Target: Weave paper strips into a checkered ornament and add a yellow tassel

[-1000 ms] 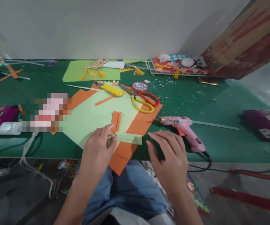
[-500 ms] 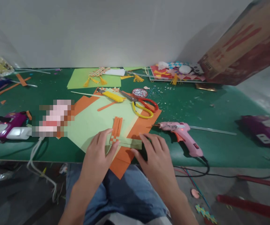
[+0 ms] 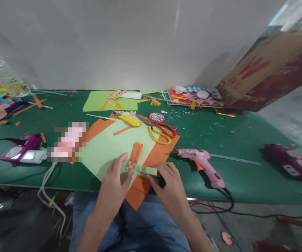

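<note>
A small woven piece of orange and pale green paper strips (image 3: 131,166) lies on the stacked paper sheets in front of me. Its orange strips (image 3: 136,151) point away from me, and its green strips (image 3: 147,170) run to the right. My left hand (image 3: 115,176) steadies the checkered corner, thumb on it and index finger along its left side. At the right end, my right hand (image 3: 168,180) pinches a green strip between thumb and fingers, and that strip looks slightly raised. Under the piece are a light green sheet (image 3: 100,147) and an orange sheet (image 3: 137,196).
Beyond the weave lie scissors (image 3: 162,134), a yellow utility knife (image 3: 130,120) and a round dish of small bits (image 3: 156,117). A pink glue gun (image 3: 202,159) rests at right, a blurred-out pink object (image 3: 69,141) at left. A paper bag (image 3: 266,73) stands at back right.
My right fingers have closed on the green strip's end, and that strip has lifted a little. My left hand stays at the woven corner. The camera view has tilted up.
</note>
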`<state>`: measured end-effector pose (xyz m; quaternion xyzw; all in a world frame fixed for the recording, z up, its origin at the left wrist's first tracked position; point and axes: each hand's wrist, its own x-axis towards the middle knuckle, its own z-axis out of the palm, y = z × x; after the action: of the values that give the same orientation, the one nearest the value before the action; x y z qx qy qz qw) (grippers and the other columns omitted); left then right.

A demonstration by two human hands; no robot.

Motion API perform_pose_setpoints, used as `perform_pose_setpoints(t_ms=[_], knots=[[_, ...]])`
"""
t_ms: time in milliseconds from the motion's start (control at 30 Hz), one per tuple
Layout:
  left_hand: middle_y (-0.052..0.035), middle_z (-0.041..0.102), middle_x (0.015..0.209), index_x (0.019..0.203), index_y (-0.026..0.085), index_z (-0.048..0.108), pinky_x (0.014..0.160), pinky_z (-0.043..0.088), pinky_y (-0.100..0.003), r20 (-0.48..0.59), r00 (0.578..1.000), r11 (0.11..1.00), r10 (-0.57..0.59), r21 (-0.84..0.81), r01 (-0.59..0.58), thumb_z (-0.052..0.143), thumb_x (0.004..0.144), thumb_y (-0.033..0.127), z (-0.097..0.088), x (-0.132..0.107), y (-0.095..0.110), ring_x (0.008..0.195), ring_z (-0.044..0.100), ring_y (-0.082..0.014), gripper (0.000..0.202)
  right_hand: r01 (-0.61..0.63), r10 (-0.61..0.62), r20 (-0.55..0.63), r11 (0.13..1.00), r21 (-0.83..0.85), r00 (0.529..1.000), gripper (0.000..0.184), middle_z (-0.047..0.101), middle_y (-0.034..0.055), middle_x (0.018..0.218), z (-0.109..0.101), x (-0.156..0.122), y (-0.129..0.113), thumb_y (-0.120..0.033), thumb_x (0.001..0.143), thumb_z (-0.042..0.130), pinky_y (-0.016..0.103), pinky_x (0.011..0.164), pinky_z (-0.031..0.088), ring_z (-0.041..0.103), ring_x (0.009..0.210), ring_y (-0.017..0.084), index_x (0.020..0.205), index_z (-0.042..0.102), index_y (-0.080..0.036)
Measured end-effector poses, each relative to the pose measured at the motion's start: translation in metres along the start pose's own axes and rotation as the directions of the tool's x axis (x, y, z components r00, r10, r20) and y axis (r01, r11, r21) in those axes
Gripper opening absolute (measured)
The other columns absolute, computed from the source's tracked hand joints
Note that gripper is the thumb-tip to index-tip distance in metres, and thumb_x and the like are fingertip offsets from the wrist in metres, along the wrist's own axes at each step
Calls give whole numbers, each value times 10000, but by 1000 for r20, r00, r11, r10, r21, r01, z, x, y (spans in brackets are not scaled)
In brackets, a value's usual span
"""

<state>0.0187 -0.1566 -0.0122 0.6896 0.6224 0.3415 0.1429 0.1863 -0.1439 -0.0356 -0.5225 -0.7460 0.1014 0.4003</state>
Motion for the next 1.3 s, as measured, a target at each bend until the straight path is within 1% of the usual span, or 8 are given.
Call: perform_pose_setpoints(t_ms=[167,267,367,533,733,967,1100,1300], knots=[[-115,649,1178,1217,213,475,896,528,-412,-65,998,999,9,54,-6,505,895,272,6,3,-6,1106,617,-244,329,-23,24,-30,999,40,999,167,567,0,642,3,2,-1,-198,832,542,286,585,409,505,652,172,673,495,-219],[-103,661,1152,1204,211,472,998,457,-481,-87,993,993,80,95,-72,507,894,247,13,5,-10,1101,616,-238,314,-69,71,-42,997,44,997,89,615,26,743,3,-1,0,-296,854,545,308,631,453,554,709,188,843,579,-215],[-93,670,1123,1181,215,473,1044,407,-514,-123,987,990,105,102,-93,511,897,247,17,5,-12,1059,637,-228,289,-89,91,-39,994,64,995,270,660,43,814,4,-3,1,-379,856,555,346,684,490,597,781,211,1062,586,-208],[-85,684,1093,1171,213,485,1053,407,-497,-123,987,991,102,95,-90,499,901,238,16,4,-12,1068,636,-225,271,-63,68,-91,996,60,993,136,680,41,798,7,1,-1,-266,870,538,329,651,520,618,747,193,943,640,-214],[-84,697,1076,1171,201,501,1046,403,-480,-99,993,996,-56,-77,48,477,911,322,10,5,-7,1072,633,-220,287,51,-25,-198,991,126,980,145,691,28,759,2,6,-10,-118,847,543,279,638,537,632,710,155,887,650,-206],[-45,710,941,1251,212,500,838,488,-344,141,946,881,-292,-344,324,581,806,421,-5,9,-3,957,652,-214,499,256,-207,-248,949,185,946,260,703,15,777,-4,10,-15,0,804,549,248,657,531,617,734,134,935,628,-210],[-22,671,837,1142,191,578,808,464,-313,96,945,856,-312,-403,323,623,744,411,-6,10,-7,867,635,-200,457,269,-214,-260,942,200,942,258,702,16,777,-2,10,-15,-2,802,550,248,656,530,618,727,134,928,626,-214],[-10,637,802,1084,185,595,784,479,-302,147,943,787,-299,-521,331,643,736,391,-9,9,-9,810,626,-181,407,235,-193,-289,965,119,938,137,678,45,782,-13,17,-11,-139,838,566,327,700,523,608,769,178,914,657,-207]])
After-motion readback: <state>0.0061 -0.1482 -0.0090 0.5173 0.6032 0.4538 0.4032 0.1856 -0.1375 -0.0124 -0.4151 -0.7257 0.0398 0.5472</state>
